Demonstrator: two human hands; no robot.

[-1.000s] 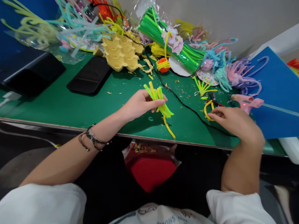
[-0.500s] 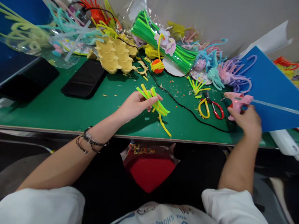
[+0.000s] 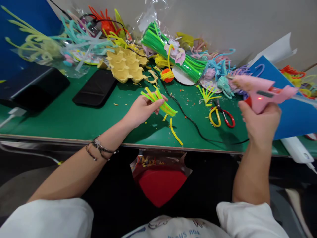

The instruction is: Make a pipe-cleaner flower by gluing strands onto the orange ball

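Your left hand [image 3: 146, 108] pinches the green and yellow pipe cleaners [image 3: 166, 107] above the desk [image 3: 91, 122]; its curled fingertips are partly hidden. Your right hand [image 3: 261, 124] clamps the grip of the pink glue gun [image 3: 264, 90], raised right of the scissors [image 3: 215, 118]; the nozzle is blurred. Inverted shirt lettering [image 3: 194, 232] reads "YOU"; the remainder is unclear.

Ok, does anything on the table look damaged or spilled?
Yes: the egg carton looks damaged, with a torn shred beside its ragged right edge. Small scraps litter the green tabletop, and a loose yellow strip lies near the front edge, apart from the bundle in the left hand.
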